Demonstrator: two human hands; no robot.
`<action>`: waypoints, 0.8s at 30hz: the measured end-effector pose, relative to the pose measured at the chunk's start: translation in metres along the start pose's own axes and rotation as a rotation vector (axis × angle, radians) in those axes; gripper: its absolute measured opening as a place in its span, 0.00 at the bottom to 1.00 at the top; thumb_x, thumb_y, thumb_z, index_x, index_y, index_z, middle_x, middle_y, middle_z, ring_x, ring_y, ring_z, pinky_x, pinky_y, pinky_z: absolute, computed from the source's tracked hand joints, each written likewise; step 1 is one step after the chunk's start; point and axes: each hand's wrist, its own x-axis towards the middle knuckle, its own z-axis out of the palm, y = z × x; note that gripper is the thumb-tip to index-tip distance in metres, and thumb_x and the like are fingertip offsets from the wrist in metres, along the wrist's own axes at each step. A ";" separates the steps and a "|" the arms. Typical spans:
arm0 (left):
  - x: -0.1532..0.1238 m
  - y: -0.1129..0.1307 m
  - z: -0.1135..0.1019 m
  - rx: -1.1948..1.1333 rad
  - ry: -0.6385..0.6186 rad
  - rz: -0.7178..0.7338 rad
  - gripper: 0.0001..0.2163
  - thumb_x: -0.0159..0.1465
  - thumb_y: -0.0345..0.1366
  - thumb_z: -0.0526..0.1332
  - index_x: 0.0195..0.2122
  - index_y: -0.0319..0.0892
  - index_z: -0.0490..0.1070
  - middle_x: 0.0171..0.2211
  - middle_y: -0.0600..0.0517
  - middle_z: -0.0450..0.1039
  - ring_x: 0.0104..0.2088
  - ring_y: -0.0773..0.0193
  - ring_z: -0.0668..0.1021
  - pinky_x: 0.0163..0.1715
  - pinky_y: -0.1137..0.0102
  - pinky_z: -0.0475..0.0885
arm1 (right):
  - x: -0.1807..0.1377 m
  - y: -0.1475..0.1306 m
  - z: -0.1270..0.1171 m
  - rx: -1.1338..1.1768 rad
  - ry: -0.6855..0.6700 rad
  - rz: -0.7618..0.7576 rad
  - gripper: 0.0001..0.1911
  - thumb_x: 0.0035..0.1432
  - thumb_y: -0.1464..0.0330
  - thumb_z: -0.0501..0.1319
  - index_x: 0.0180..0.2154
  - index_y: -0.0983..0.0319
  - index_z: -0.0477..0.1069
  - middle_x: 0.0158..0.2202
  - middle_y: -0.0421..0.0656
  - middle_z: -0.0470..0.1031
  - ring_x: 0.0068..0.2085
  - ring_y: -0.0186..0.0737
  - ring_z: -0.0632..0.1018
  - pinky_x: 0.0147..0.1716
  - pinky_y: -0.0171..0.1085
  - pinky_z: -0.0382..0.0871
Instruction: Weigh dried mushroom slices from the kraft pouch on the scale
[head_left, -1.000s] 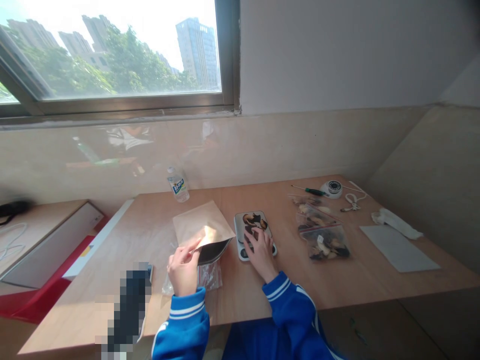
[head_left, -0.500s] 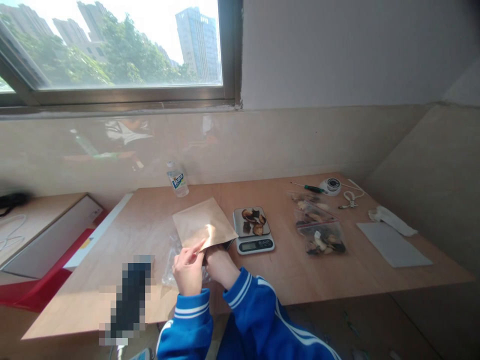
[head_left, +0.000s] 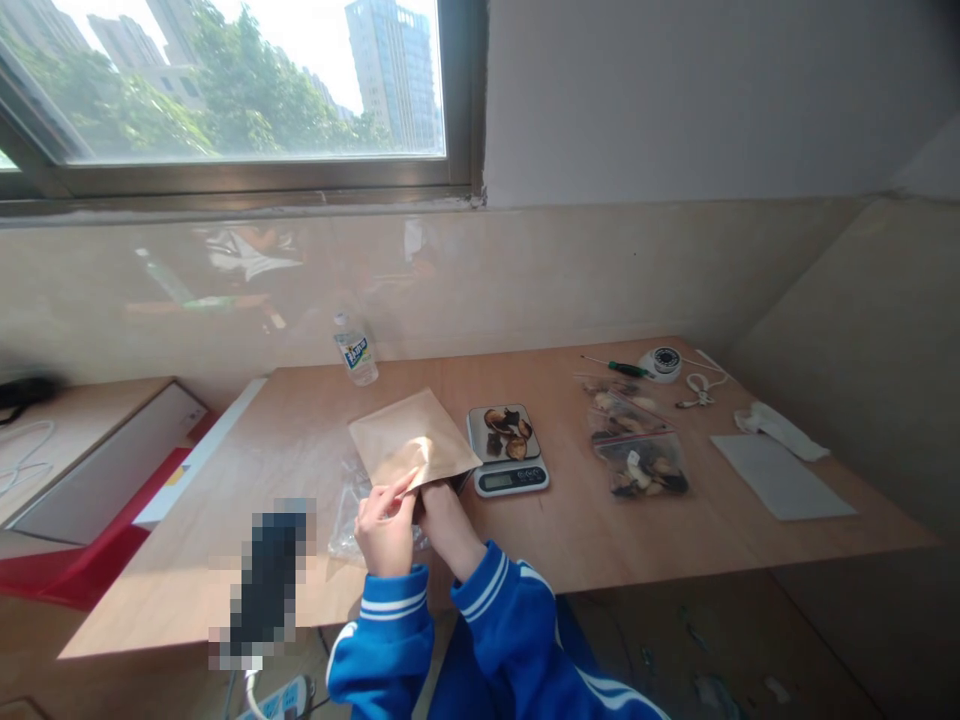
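A brown paper pouch (head_left: pixel 409 440) lies on the wooden table (head_left: pixel 570 520) with its mouth toward me. My left hand (head_left: pixel 385 527) pinches the pouch's near edge and holds the mouth up. My right hand (head_left: pixel 442 515) is at the pouch's mouth, its fingers reaching inside; what they hold is hidden. A small digital scale (head_left: pixel 506 462) stands just right of the pouch, with dark dried slices (head_left: pixel 506 430) on its pan. A clear plastic bag (head_left: pixel 352 510) lies under and left of my left hand.
Clear zip bags of dried slices (head_left: pixel 637 450) lie right of the scale. A water bottle (head_left: pixel 355 350) stands at the back. A green screwdriver (head_left: pixel 616 367), a round reel (head_left: pixel 663 362), a grey sheet (head_left: pixel 780 477) and a cloth (head_left: pixel 780 428) sit at the right. A blurred dark object (head_left: pixel 266 580) is at front left.
My right hand left the scale's pan and came over to the pouch's mouth, where it now reaches in. My left hand kept its hold on the pouch's edge.
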 end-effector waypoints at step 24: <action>0.006 0.000 -0.004 0.062 0.030 0.024 0.11 0.57 0.41 0.59 0.35 0.46 0.79 0.26 0.52 0.74 0.26 0.65 0.70 0.33 0.67 0.67 | 0.041 0.089 -0.139 -0.185 0.245 0.032 0.19 0.57 0.57 0.58 0.45 0.63 0.73 0.49 0.52 0.74 0.52 0.49 0.71 0.53 0.51 0.62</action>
